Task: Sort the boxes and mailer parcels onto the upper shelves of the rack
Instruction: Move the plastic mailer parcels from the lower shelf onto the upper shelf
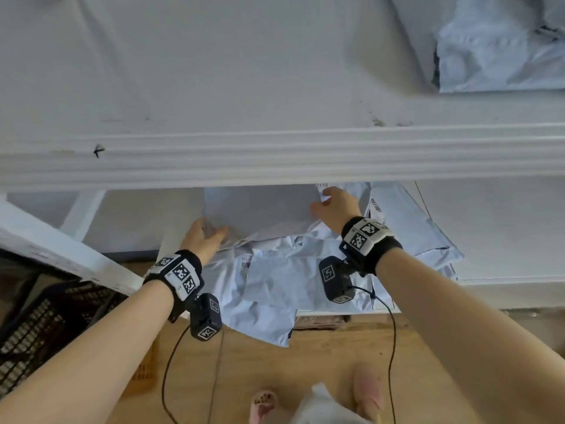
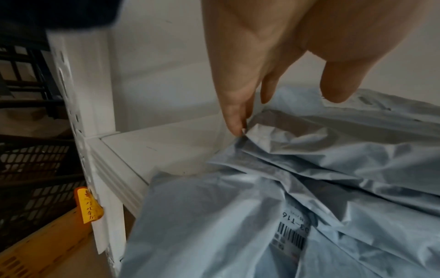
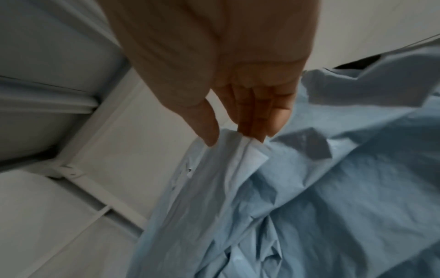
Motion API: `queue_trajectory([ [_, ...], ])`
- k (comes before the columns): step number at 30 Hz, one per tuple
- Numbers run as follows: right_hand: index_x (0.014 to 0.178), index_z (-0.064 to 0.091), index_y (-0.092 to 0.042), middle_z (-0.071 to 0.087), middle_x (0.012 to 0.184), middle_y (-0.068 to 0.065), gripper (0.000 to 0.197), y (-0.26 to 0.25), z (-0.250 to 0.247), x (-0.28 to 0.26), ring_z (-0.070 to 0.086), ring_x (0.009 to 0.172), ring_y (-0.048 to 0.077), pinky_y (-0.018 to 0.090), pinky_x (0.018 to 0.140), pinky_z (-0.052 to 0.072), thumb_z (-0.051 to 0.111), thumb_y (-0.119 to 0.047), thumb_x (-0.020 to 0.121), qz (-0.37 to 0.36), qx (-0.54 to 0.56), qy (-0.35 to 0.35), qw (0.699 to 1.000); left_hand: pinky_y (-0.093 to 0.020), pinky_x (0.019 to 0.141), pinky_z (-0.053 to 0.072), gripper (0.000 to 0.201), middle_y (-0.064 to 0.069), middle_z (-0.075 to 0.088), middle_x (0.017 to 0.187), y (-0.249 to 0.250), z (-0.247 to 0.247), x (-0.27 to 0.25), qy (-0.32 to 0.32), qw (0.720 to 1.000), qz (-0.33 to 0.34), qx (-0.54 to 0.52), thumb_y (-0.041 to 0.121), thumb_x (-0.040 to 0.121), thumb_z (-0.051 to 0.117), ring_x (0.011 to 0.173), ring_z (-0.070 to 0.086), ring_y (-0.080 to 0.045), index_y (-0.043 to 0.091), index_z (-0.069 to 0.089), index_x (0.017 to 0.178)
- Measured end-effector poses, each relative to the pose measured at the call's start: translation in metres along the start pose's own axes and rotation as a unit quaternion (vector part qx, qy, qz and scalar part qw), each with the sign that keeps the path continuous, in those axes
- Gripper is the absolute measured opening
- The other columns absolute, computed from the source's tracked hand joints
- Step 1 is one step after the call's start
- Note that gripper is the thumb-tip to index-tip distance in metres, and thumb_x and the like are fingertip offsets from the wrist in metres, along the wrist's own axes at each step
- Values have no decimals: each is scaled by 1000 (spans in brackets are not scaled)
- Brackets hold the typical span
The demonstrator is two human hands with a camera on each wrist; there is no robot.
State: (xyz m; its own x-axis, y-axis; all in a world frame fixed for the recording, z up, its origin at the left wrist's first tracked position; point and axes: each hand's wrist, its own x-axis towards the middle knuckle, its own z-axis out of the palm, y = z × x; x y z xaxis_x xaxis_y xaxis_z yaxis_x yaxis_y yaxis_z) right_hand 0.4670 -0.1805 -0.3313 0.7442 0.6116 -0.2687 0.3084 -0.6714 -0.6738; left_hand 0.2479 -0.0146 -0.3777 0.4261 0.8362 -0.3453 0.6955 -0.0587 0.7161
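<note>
Your right hand pinched a pale blue plastic mailer on the white lower shelf; your left hand touched its corner, fingers straight. The white upper shelf held one crumpled mailer far right; the pile of blue mailers remained below.

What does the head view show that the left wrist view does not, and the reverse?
Only the head view: the right hand, a crumpled mailer on the upper shelf and pink slippers. Only the left wrist view: an orange tag on the rack post and readable T16 print on a label. Both: the left hand touching a corner of the top mailer, and the black crate.
</note>
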Motion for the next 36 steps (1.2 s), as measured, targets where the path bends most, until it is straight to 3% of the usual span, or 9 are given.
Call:
queue_trajectory([
  [2, 120, 63, -11, 69, 110, 10, 30, -5, 5, -5, 60, 84, 22, 27, 73, 48, 54, -14, 91, 11, 9, 8, 1000, -19, 64, 39, 14, 14, 52, 91, -5, -7, 7, -24, 999, -12, -21, 35, 93, 58, 93, 54, -15, 25, 51, 100],
  [6, 106, 66, -11, 72, 95, 12, 23, -7, 5, -28, 66, 77, 24, 38, 77, 59, 53, -7, 89, 7, 113, 28, 993, -41, 91, 51, 59, -9, 54, 132, -8, -24, 19, -45, 993, -51, -98, 40, 89, 63, 109, 54, -25, 10, 45, 137],
  [9, 103, 65, -11, 71, 90, 11, 18, 1, -1, -50, 64, 67, 18, 29, 65, 58, 56, -5, 88, 2, 160, 18, 987, -32, 73, 51, 57, -2, 62, 109, -10, -36, 26, -71, 989, -54, -119, 51, 83, 66, 92, 59, -19, 16, 54, 126],
  [12, 102, 65, -8, 70, 93, 16, 17, 16, -4, -72, 66, 75, 25, 32, 66, 57, 57, 0, 89, 23, 194, -10, 981, -30, 68, 49, 43, 0, 63, 105, -13, -40, 25, -136, 973, -73, -172, 49, 78, 72, 95, 60, -20, 22, 59, 110],
  [17, 96, 66, -7, 68, 93, 17, 18, 40, -2, -105, 64, 77, 25, 31, 69, 56, 56, 5, 87, 67, 174, -54, 981, -37, 75, 54, 31, -12, 74, 97, -18, -36, 11, -233, 953, -87, -172, 12, 81, 73, 89, 69, -27, 6, 66, 110],
  [22, 105, 61, -1, 65, 100, 16, 21, 51, 6, -118, 62, 84, 27, 35, 78, 52, 58, 6, 85, 113, 168, -76, 976, -50, 95, 50, 31, -23, 67, 109, -23, -30, -9, -230, 968, -42, -91, -2, 83, 67, 101, 65, -37, -2, 61, 113],
  [26, 113, 60, -10, 67, 109, 12, 23, 42, 8, -116, 67, 97, 25, 33, 84, 56, 61, -6, 91, 132, 248, -109, 953, -39, 88, 52, 31, -13, 69, 105, -29, -27, -31, -200, 978, 55, -15, 3, 81, 70, 96, 66, -28, 2, 63, 111],
  [30, 119, 59, -3, 67, 108, 11, 29, 34, 10, -122, 67, 95, 24, 32, 80, 56, 61, -3, 90, 105, 204, -118, 966, -28, 76, 51, 25, -6, 69, 98, -34, -26, -61, -185, 976, 111, -8, 2, 80, 71, 91, 66, -22, 15, 63, 100],
  [36, 114, 63, 5, 68, 111, 19, 30, 54, -2, -166, 65, 102, 33, 47, 94, 52, 66, -1, 84, 46, 97, -86, 991, -39, 89, 53, 34, -6, 71, 103, -44, -29, -114, -183, 975, 125, 32, 7, 76, 76, 96, 67, -21, 8, 66, 108],
])
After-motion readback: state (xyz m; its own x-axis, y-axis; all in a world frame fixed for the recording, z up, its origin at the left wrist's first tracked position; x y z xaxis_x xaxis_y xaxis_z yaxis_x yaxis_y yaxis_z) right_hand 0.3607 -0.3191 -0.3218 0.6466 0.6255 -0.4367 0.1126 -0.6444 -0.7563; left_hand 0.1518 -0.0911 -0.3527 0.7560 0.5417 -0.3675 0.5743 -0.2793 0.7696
